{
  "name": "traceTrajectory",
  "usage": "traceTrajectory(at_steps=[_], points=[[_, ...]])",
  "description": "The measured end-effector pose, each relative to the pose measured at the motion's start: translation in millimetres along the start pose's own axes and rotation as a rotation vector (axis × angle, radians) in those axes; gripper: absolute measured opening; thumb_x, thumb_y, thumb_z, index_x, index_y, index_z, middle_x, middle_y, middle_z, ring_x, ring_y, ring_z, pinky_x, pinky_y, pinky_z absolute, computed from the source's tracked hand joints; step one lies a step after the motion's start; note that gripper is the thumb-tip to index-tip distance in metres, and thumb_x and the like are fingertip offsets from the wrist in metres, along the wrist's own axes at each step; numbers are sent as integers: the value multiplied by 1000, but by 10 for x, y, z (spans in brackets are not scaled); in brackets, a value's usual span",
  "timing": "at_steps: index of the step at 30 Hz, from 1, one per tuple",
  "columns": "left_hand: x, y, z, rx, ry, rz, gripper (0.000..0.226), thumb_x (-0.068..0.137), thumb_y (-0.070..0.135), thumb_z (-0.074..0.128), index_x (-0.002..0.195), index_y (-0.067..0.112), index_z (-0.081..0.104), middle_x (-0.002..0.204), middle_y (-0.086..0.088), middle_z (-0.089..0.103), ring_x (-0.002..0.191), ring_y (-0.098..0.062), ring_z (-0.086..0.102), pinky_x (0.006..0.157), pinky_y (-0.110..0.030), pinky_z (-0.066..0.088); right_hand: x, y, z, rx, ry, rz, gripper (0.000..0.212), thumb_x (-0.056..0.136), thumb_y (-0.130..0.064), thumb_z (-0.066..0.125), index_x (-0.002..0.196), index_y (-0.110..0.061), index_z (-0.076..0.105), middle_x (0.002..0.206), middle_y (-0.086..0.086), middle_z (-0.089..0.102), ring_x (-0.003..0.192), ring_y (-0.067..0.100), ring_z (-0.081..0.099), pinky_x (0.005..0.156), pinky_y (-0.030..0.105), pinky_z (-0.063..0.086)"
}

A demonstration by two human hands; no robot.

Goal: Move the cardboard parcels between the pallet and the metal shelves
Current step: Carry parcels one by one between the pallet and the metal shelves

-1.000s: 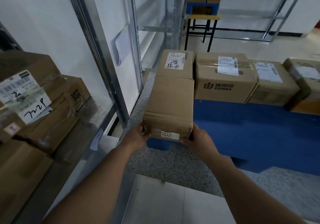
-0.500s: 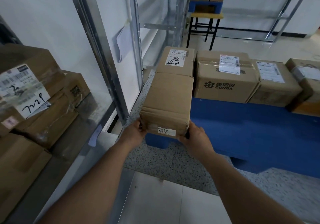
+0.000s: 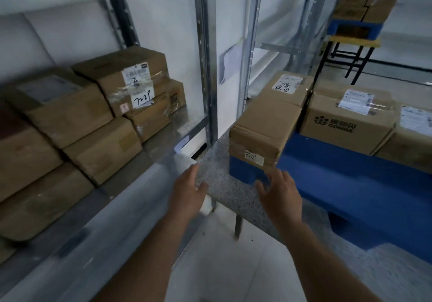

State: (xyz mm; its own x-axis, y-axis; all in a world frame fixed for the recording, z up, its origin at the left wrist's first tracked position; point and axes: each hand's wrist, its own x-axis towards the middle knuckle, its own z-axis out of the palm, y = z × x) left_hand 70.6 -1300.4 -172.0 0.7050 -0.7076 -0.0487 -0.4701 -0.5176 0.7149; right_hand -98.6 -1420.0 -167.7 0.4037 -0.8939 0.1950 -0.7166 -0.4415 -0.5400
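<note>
Metal shelves (image 3: 205, 67) beside blue pallet (image 3: 350, 184)

A storeroom or parcel depot: metal shelves (image 3: 205, 67) hold stacked cardboard parcels (image 3: 121, 77) with shipping labels, more parcels (image 3: 346, 119) sit on a blue pallet (image 3: 350, 180), over a speckled floor (image 3: 224, 184).
</note>
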Motion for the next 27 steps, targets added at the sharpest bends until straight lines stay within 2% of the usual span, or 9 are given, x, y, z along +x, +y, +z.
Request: traceTrajectory(at_steps=[4, 9, 14, 17, 21, 24, 27], points=[[-567, -37, -194, -4, 136, 1, 58, 93, 32, 55, 144, 17, 34, 147, -4, 39, 134, -21, 36, 109, -36, 32, -299, -109, -93, 34, -42, -157, 30, 89, -31, 58, 114, -14, 57, 108, 5, 58, 96, 19, 53, 75, 30, 46], [-1276, -171, -426, 35, 293, -34, 59, 93, 33, 54, 145, 16, 32, 150, -3, 33, 137, -19, 28, 110, -28, 20, -664, -396, -181, 79, -104, -317, 34, 91, -38, 55, 120, -20, 54, 113, 1, 55, 95, 12, 48, 73, 24, 36], [-1791, -333, -680, 86, 437, -96, 59, 93, 37, 52, 146, 20, 31, 151, 1, 32, 137, -16, 27, 109, -23, 18, -1006, -795, -181, 158, -208, -436, 33, 93, -37, 52, 120, -20, 54, 119, 3, 54, 104, 17, 51, 86, 31, 47], [-2017, -421, -807, 125, 511, -141, 60, 93, 40, 52, 146, 20, 31, 151, 1, 33, 137, -16, 28, 109, -24, 19, -1187, -1015, -143, 146, -203, -527, 31, 92, -36, 51, 117, -17, 55, 117, 5, 57, 103, 18, 52, 87, 30, 43], [-2309, -530, -991, 142, 611, -199, 62, 92, 43, 52, 145, 20, 32, 151, 0, 33, 137, -16, 28, 106, -19, 16, -1409, -1303, -88, 147, -212, -648, 37, 93, -40, 49, 123, -18, 53, 122, 4, 55, 111, 19, 50, 92, 31, 41], [-2500, -614, -1167, 181, 666, -234, 64, 91, 46, 50, 146, 19, 31, 152, -2, 31, 137, -20, 28, 109, -26, 20, -1545, -1554, -38, 115, -259, -750, 40, 93, -42, 45, 126, -20, 50, 127, 2, 52, 116, 18, 46, 97, 30, 39], [-2650, -710, -1363, 213, 732, -280, 65, 90, 49, 50, 145, 17, 33, 150, -4, 35, 135, -23, 32, 110, -32, 24, -1701, -1804, -13, 188, -257, -770, 41, 92, -44, 50, 124, -20, 53, 125, 3, 55, 115, 19, 48, 97, 32, 40]])
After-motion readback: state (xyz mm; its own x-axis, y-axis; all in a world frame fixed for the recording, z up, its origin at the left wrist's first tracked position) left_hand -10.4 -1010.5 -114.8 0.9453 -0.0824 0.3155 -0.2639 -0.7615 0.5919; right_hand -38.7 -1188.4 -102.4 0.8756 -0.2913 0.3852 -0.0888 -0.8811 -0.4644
